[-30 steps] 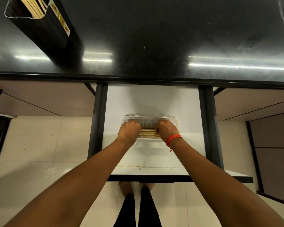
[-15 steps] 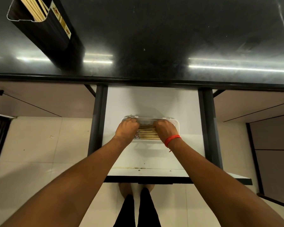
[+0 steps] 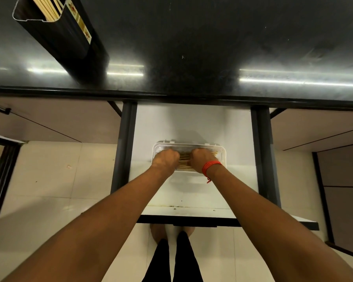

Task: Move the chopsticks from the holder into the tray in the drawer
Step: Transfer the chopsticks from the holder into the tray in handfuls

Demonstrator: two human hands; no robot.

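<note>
A bundle of pale wooden chopsticks (image 3: 184,159) lies crosswise in a clear plastic tray (image 3: 220,151), rectangular with rounded corners, at the centre of the frame; their count cannot be made out between the fists. The tray sits on the white floor of the open drawer (image 3: 192,123). Left hand (image 3: 165,160) and right hand (image 3: 200,159) are both curled into fists over the bundle, knuckles up, forearms reaching in from the lower edge; whether the fingers actually clamp the sticks cannot be told. A red thread band (image 3: 209,166) circles the right wrist. At upper left, one tall black holder (image 3: 69,37) stands on the glossy dark surface (image 3: 212,37), with several more sticks inside.
</note>
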